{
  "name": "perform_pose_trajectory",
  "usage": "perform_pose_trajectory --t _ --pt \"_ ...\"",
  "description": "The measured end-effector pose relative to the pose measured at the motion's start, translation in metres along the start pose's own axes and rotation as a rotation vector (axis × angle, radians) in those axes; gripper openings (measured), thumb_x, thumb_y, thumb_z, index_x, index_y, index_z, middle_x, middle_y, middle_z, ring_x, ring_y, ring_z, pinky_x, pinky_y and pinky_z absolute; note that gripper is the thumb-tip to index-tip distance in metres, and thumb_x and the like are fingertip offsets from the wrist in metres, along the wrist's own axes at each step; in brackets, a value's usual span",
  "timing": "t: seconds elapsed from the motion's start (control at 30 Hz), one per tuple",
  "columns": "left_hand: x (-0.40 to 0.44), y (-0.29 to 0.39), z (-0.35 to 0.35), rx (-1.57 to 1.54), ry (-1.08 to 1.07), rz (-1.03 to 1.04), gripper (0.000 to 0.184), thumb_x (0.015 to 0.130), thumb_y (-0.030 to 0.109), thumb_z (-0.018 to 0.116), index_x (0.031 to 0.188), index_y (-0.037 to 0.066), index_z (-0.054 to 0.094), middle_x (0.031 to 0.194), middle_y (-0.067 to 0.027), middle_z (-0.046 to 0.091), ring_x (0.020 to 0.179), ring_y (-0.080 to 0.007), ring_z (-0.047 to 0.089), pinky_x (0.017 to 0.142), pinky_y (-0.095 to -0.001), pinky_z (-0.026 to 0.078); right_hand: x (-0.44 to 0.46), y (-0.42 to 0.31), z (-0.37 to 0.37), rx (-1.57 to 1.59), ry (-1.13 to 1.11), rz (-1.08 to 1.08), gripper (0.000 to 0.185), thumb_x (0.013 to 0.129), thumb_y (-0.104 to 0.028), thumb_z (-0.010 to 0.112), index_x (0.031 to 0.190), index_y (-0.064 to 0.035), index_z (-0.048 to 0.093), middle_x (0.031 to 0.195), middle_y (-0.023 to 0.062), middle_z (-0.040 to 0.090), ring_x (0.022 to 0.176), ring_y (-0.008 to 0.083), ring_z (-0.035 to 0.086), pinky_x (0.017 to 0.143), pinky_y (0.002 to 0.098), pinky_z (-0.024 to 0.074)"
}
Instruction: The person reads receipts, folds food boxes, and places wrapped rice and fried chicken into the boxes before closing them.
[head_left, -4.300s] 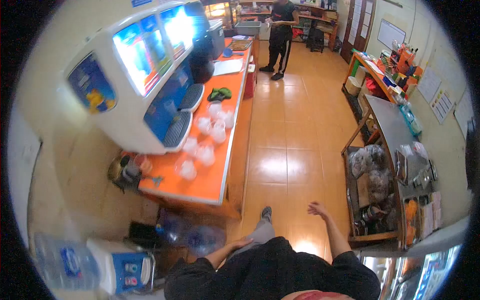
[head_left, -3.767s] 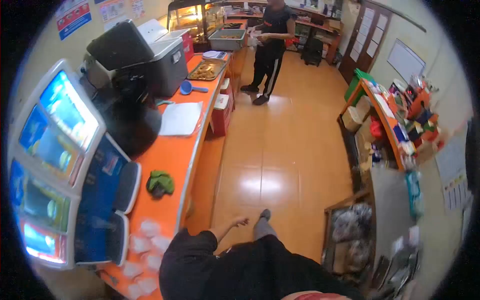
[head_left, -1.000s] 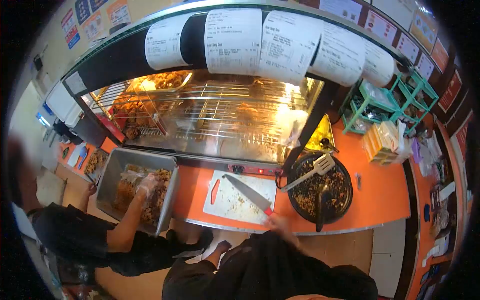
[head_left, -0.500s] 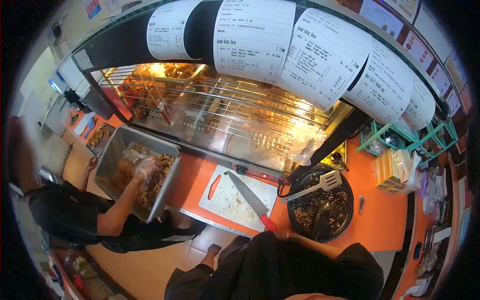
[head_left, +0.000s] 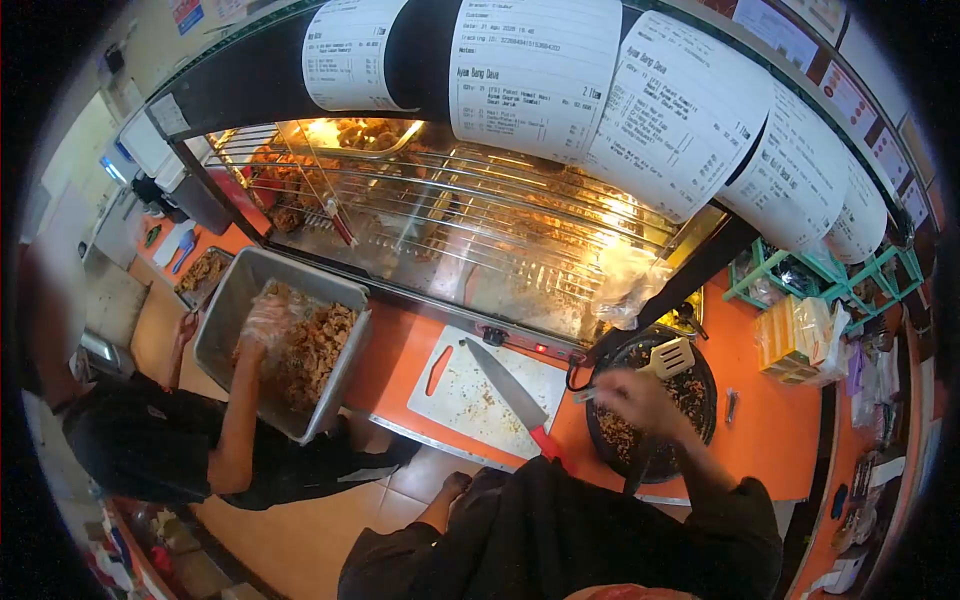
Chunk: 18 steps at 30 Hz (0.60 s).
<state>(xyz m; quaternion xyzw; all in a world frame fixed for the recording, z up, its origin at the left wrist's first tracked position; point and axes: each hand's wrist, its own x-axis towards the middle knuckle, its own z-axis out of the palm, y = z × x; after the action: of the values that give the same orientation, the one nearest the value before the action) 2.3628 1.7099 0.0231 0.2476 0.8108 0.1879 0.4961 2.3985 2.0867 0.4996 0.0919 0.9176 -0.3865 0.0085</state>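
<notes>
My right hand point(head_left: 636, 400) is over the round black pan point(head_left: 708, 415), across the handle of a slotted spatula point(head_left: 672, 357). Its fingers look bent but are blurred, so whether they grip the handle cannot be made out. Brown crumbs cover the pan. Low in front of my body is my left hand point(head_left: 456, 485), dark and small, away from the counter; its fingers do not show clearly. A large knife with a red handle point(head_left: 548, 444) lies across a white cutting board point(head_left: 455, 395) strewn with crumbs.
To the left, a co-worker's gloved hand point(head_left: 266, 322) is inside a grey tub point(head_left: 222, 345) of brown food pieces. A heated display case point(head_left: 470, 318) with hanging receipts point(head_left: 535, 80) stands behind the board. At the right are a green rack point(head_left: 765, 275) and yellow boxes point(head_left: 785, 335).
My right hand has come up from beside my body over the pan and spatula handle. The co-worker's gloved hand has shifted left within the tub. The whole view has moved slightly.
</notes>
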Motion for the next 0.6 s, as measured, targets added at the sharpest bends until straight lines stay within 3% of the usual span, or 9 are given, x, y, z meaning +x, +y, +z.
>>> perform_pose_trajectory --t 0.07,0.13,0.2,0.33,0.4,0.47,0.53,0.6 --pt "-0.007 0.013 -0.01 0.064 -0.106 -0.041 0.028 0.073 0.033 0.05 0.074 0.006 0.059 0.074 -0.0133 0.06 0.068 -0.026 0.059 0.058 -0.0368 0.046 0.021 -0.052 -0.032 -0.056 0.485 -0.361 0.02 0.068 -0.012 0.067 0.08 -0.0034 0.053 0.089 0.0148 0.058 0.082 0.0269 0.057 0.069 0.0316 0.0458" --pt "-0.02 0.03 -0.029 0.132 -0.22 -0.079 0.034 0.074 0.037 0.051 0.077 0.004 0.059 0.076 -0.0146 0.06 0.069 -0.026 0.059 0.057 -0.0364 0.046 0.032 -0.088 -0.056 -0.154 0.839 -0.573 0.025 0.065 -0.006 0.067 0.082 -0.0013 0.05 0.092 0.0161 0.056 0.088 0.0272 0.055 0.074 0.0318 0.0446" --pt "-0.039 0.048 -0.058 0.167 -0.314 -0.118 0.04 0.075 0.041 0.051 0.079 0.002 0.059 0.078 -0.016 0.06 0.07 -0.0261 0.06 0.057 -0.0361 0.046 0.05 -0.105 -0.075 -0.232 1.007 -0.758 0.032 0.066 -0.004 0.068 0.087 -0.0004 0.045 0.096 0.0196 0.053 0.091 0.0289 0.054 0.074 0.0333 0.0443" --pt "-0.081 0.08 -0.133 0.139 -0.384 -0.162 0.055 0.077 0.054 0.047 0.088 0.001 0.058 0.072 -0.009 0.056 0.064 -0.0199 0.054 0.05 -0.0331 0.044 0.079 -0.131 -0.078 -0.068 1.087 -0.907 0.041 0.068 0.007 0.061 0.098 -0.0005 0.034 0.108 0.0231 0.042 0.099 0.0266 0.048 0.082 0.0339 0.0419" --pt "-0.118 0.127 -0.192 0.123 -0.323 -0.024 0.06 0.076 0.056 0.047 0.089 -0.002 0.057 0.07 -0.0101 0.055 0.065 -0.0192 0.054 0.053 -0.0332 0.043 0.086 -0.137 -0.077 -0.096 1.149 -0.896 0.05 0.068 0.007 0.061 0.102 -0.0028 0.027 0.108 0.0214 0.04 0.097 0.0234 0.048 0.082 0.0324 0.0421" --pt "-0.184 0.209 -0.251 0.046 0.002 0.144 0.053 0.078 0.05 0.048 0.093 0.0 0.055 0.072 -0.0101 0.056 0.067 -0.0186 0.054 0.059 -0.0317 0.043 0.091 -0.146 -0.077 -0.099 1.115 -0.899 0.051 0.068 0.006 0.062 0.102 -0.0033 0.026 0.104 0.0166 0.039 0.095 0.0207 0.048 0.081 0.0311 0.0424" --pt "-0.201 0.243 -0.281 -0.047 0.097 0.319 0.041 0.08 0.04 0.051 0.096 0.002 0.055 0.079 -0.0138 0.058 0.072 -0.0205 0.056 0.066 -0.0296 0.044 0.098 -0.145 -0.072 0.153 1.207 -0.911 0.051 0.065 0.002 0.068 0.099 -0.0009 0.03 0.098 0.0149 0.043 0.091 0.0183 0.048 0.078 0.028 0.0413" --pt "-0.223 0.281 -0.305 -0.102 0.146 0.421 0.036 0.08 0.034 0.053 0.099 0.003 0.054 0.081 -0.0127 0.058 0.074 -0.02 0.056 0.066 -0.0297 0.044 0.101 -0.146 -0.069 0.175 1.226 -0.924 0.053 0.065 0.002 0.069 0.101 -0.0006 0.029 0.097 0.0137 0.042 0.088 0.0181 0.049 0.078 0.0277 0.0426"
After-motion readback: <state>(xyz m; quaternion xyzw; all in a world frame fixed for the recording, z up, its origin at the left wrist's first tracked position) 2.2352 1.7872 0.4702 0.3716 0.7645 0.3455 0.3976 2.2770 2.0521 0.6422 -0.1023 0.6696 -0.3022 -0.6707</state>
